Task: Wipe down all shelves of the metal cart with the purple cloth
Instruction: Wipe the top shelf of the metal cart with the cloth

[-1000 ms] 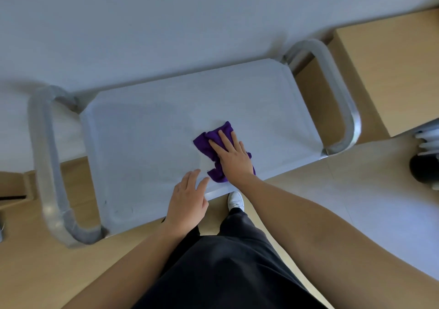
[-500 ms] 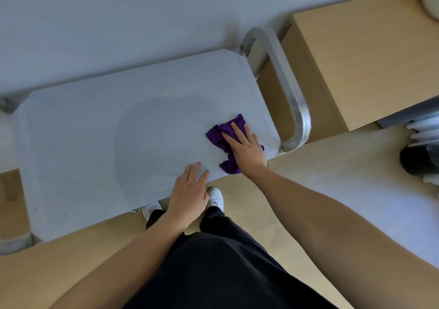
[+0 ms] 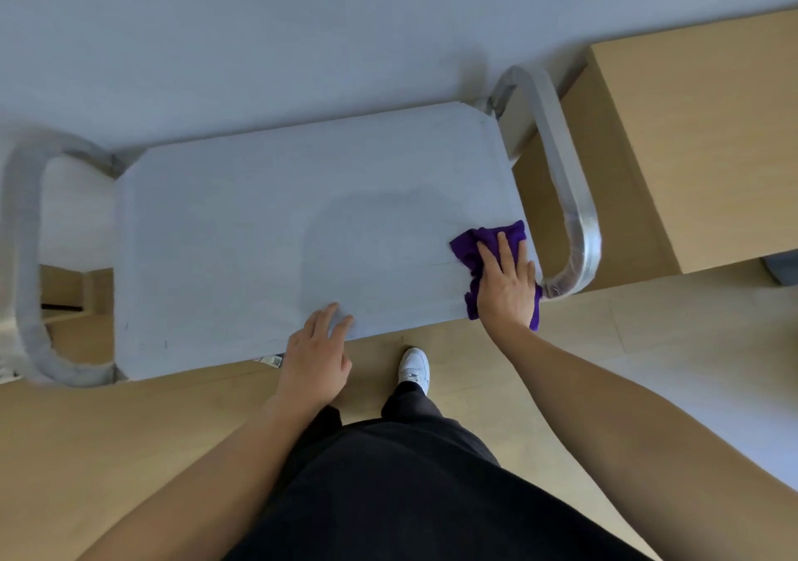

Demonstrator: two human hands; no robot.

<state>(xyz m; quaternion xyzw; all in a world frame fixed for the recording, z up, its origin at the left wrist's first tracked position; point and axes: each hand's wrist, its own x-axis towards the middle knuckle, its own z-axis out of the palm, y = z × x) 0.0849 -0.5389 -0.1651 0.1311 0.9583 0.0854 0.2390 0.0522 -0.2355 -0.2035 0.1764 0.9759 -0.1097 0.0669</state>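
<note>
Standing on wooden floor (image 3: 108, 431) at the cart (image 3: 259, 236). Resting left hand (image 3: 317, 359) flat, fingers straight, on the near edge. Pressing purple cloth (image 3: 509, 232) under flat right hand (image 3: 507, 288) at near right corner, slid farther right than before. Cannot see lower shelves beneath.

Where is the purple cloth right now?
In the head view, the purple cloth lies under the flat right hand at the near right corner of the cart's top shelf, just beside the handle at that end.
</note>
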